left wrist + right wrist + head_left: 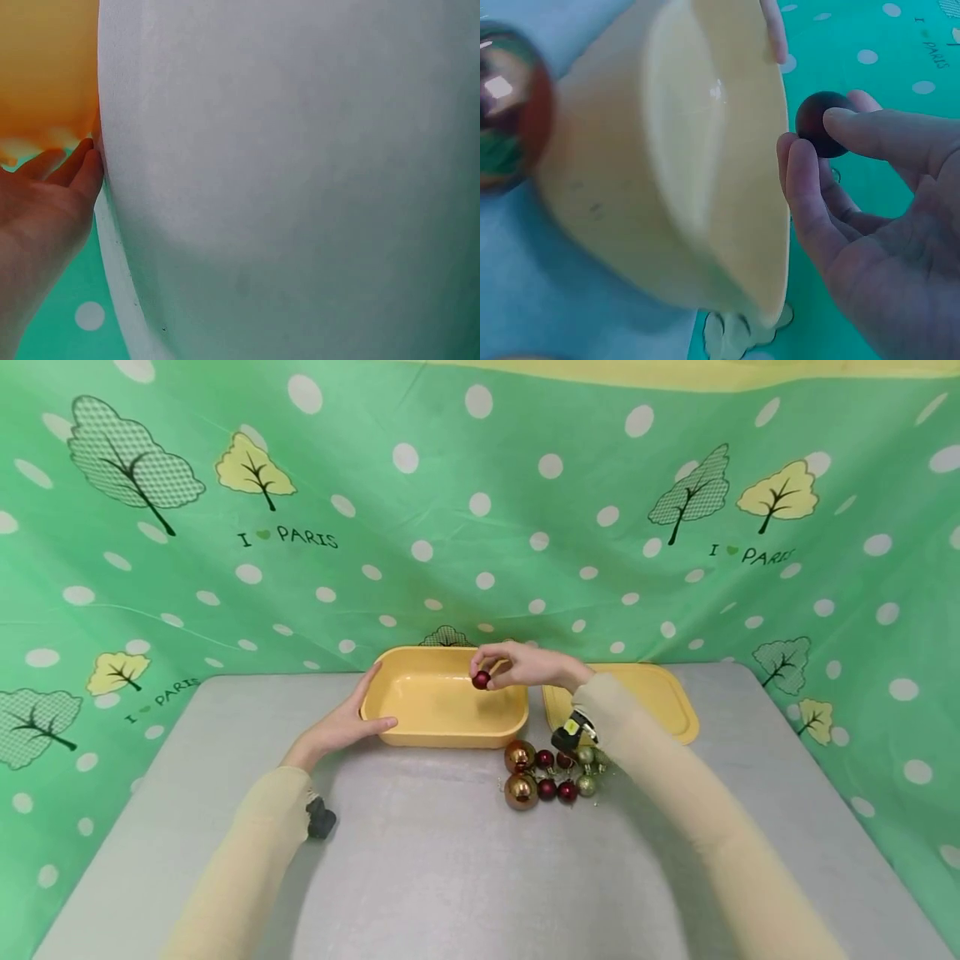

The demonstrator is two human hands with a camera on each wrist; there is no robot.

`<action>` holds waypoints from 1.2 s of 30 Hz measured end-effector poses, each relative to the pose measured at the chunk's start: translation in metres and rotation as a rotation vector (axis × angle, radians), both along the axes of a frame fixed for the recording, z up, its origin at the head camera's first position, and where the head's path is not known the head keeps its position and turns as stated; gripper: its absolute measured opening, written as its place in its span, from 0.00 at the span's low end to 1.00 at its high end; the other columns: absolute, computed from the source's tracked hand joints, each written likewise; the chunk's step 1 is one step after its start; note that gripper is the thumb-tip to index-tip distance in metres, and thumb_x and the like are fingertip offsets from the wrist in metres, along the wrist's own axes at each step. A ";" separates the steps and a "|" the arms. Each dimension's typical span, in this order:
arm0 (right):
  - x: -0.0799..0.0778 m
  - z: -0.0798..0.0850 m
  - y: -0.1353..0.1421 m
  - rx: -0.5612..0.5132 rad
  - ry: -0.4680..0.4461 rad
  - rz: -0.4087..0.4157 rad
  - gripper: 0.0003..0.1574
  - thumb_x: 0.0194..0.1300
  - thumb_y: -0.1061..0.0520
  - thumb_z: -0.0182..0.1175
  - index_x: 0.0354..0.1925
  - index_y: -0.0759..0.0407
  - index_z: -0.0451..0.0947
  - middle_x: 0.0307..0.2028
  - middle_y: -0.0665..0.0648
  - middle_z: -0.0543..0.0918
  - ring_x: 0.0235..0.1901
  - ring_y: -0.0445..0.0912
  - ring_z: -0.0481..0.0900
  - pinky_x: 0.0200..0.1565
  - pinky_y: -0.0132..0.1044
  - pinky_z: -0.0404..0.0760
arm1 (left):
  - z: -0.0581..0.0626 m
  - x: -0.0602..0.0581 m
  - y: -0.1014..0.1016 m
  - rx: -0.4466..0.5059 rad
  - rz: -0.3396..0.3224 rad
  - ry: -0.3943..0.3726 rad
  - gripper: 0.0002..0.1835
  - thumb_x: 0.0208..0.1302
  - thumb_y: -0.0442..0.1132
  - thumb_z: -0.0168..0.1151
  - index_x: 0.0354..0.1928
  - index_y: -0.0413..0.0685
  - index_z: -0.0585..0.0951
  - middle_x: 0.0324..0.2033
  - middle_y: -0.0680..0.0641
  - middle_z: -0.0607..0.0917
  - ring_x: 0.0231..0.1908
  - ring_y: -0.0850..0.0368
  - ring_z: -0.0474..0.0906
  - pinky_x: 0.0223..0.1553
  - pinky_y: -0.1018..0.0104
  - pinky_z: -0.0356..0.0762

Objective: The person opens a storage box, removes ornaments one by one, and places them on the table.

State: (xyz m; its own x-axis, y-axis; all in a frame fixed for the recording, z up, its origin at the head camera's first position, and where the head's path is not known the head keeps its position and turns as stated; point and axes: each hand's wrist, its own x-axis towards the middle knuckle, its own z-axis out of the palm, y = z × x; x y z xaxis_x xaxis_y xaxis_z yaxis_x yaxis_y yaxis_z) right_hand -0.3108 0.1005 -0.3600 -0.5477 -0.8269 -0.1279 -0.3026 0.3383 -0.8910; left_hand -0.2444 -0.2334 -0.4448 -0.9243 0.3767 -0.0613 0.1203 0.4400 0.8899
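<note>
A deep yellow plastic container (446, 740) stands on the grey table, its inside showing bare floor. My left hand (341, 722) holds its left end, thumb over the rim and fingers along the outer wall; the left wrist view shows these fingers (86, 169) against the side. Over the container's right part, my right hand (517, 664) pinches a small dark red Christmas bauble (481, 680) between thumb and fingertips. In the right wrist view the red bauble (821, 124) is up beside the rim.
Right of the container's front lie several baubles: large shiny copper ones (521, 792), small dark red ones (547, 789) and small light green ones (586, 786). A flat yellow lid (667, 697) lies behind them, partly under the right forearm. Green dotted cloth (480, 527) hangs behind the table.
</note>
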 end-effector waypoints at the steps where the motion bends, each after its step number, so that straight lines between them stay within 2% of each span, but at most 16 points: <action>1: 0.002 -0.001 0.004 0.005 0.008 0.000 0.17 0.61 0.74 0.55 0.48 0.66 0.74 0.48 0.62 0.77 0.53 0.53 0.73 0.55 0.41 0.76 | -0.001 0.000 0.000 -0.001 0.001 -0.001 0.57 0.61 0.42 0.67 0.77 0.64 0.34 0.75 0.40 0.36 0.72 0.37 0.39 0.69 0.41 0.41; 4: 0.008 -0.003 0.017 0.011 0.022 -0.013 0.17 0.61 0.75 0.54 0.49 0.67 0.74 0.49 0.62 0.77 0.54 0.54 0.73 0.55 0.41 0.75 | -0.001 -0.001 -0.001 -0.011 0.007 -0.010 0.56 0.61 0.42 0.67 0.77 0.63 0.34 0.75 0.40 0.36 0.72 0.37 0.39 0.69 0.41 0.41; 11: 0.025 -0.008 0.050 0.004 0.048 -0.083 0.16 0.63 0.74 0.53 0.50 0.69 0.73 0.50 0.63 0.77 0.53 0.56 0.74 0.55 0.45 0.75 | -0.002 -0.005 0.000 -0.024 0.017 -0.041 0.57 0.61 0.41 0.67 0.77 0.55 0.33 0.74 0.35 0.35 0.71 0.33 0.38 0.68 0.38 0.40; 19: 0.046 -0.022 0.089 -0.045 0.108 -0.158 0.14 0.64 0.73 0.56 0.49 0.71 0.75 0.48 0.64 0.78 0.51 0.58 0.74 0.56 0.50 0.74 | 0.000 -0.003 0.001 -0.045 0.033 -0.033 0.57 0.61 0.46 0.67 0.76 0.64 0.33 0.74 0.39 0.36 0.71 0.36 0.39 0.68 0.39 0.42; 26: 0.070 -0.032 0.120 -0.055 0.141 -0.249 0.17 0.63 0.74 0.54 0.51 0.69 0.74 0.47 0.61 0.78 0.49 0.60 0.74 0.52 0.43 0.76 | 0.000 -0.003 0.003 -0.051 0.034 -0.032 0.57 0.61 0.47 0.67 0.76 0.64 0.32 0.74 0.36 0.37 0.71 0.35 0.42 0.68 0.40 0.43; 36: 0.105 -0.052 0.147 -0.089 0.121 -0.278 0.17 0.62 0.75 0.55 0.50 0.69 0.75 0.48 0.64 0.77 0.46 0.60 0.77 0.44 0.37 0.79 | -0.002 -0.007 0.001 -0.041 0.034 -0.037 0.58 0.60 0.46 0.68 0.76 0.64 0.33 0.74 0.37 0.36 0.71 0.35 0.40 0.69 0.40 0.40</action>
State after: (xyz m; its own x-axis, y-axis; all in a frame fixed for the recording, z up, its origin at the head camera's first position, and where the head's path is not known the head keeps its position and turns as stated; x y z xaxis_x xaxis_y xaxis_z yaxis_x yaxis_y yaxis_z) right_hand -0.2057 0.2476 -0.4116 -0.7611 -0.6484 0.0179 -0.3151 0.3455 -0.8839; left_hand -0.2511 -0.2325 -0.4464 -0.9332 0.3420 -0.1101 0.0725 0.4794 0.8746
